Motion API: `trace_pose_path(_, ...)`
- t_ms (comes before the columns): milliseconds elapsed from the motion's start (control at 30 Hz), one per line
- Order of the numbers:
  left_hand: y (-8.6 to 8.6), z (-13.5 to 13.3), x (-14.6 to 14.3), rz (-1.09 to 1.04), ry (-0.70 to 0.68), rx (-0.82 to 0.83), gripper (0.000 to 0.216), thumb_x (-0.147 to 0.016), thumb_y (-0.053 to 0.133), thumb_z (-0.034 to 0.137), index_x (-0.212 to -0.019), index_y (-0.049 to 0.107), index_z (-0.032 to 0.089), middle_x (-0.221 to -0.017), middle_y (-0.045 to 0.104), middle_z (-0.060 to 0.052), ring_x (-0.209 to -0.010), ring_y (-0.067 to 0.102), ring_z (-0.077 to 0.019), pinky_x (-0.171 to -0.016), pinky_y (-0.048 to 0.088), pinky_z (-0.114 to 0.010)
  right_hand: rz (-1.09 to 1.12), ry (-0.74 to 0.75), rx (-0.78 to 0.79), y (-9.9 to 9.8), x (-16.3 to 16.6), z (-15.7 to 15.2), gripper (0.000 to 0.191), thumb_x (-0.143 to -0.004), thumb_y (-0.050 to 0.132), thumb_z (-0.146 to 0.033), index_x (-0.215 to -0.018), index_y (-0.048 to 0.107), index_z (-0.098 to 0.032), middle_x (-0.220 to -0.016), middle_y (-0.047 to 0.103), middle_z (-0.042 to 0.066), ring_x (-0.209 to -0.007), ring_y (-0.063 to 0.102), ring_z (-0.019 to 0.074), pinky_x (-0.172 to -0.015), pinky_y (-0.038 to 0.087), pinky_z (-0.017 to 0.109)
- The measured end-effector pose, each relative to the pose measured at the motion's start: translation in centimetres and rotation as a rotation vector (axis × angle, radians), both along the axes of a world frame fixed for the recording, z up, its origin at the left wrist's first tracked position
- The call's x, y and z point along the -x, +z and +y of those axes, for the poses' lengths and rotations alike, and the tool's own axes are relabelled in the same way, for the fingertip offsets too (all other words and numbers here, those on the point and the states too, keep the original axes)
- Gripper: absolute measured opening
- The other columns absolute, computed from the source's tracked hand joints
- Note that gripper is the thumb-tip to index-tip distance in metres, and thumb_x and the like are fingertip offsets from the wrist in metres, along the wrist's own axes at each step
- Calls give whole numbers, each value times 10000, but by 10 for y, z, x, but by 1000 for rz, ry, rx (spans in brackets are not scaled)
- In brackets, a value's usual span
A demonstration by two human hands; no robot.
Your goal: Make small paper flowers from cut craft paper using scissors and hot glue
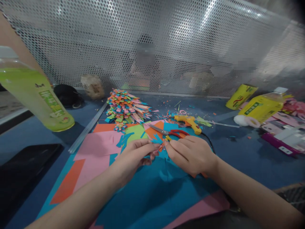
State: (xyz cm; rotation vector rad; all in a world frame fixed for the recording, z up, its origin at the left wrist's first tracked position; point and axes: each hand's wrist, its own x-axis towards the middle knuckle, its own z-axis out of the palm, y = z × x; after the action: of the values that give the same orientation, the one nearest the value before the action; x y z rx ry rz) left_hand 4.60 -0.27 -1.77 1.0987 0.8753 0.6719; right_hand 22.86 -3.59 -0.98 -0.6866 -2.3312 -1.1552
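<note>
My left hand pinches a small pinkish paper strip between thumb and fingers. My right hand closes on the strip's other side, its fingertips nearly meeting the left ones; its curled fingers are partly hidden. Just beyond them lie scissors with red handles, blades pointing left. Below the hands spread a large blue paper sheet and pink paper. Cut blue strips lie left of my fingers. Behind stands a cone of layered coloured paper strips, with a small paper flower at its foot.
A yellow glue gun lies beyond the scissors among paper scraps. Clear glue sticks lie to the left. A green drink bottle, a dark tablet or phone, a yellow bottle and a yellow can flank the work. Perforated metal closes the back.
</note>
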Motion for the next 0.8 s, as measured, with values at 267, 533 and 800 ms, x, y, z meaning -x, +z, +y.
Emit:
trace_pose_path(267,2,0,-3,26,21,-6,218,-638,665,318,-591,554,136,-564,503,24,-551,449,-76,-507,335,-197,-2,-8,-14,-1,1,0,194,-858,417,-128,-844,610,-120,-635,659,-5,-474,534,87,-451,359,262)
trace_pose_path(533,0,0,-3,25,21,-9,187,-633,663,283,-591,556,135,-555,492,24,-546,440,-76,-492,333,-190,-17,-2,7,-2,1,0,183,-844,432,-121,-860,614,-104,-656,664,10,-469,535,105,-436,332,276)
trace_pose_path(800,3,8,0,-55,-34,136,436,-694,457,560,-505,458,167,-494,424,9,-467,390,-105,-436,312,-231,686,-17,699,-12,3,6,152,-831,509,-273,-712,518,-178,-567,539,-37,-472,472,64,-428,318,192)
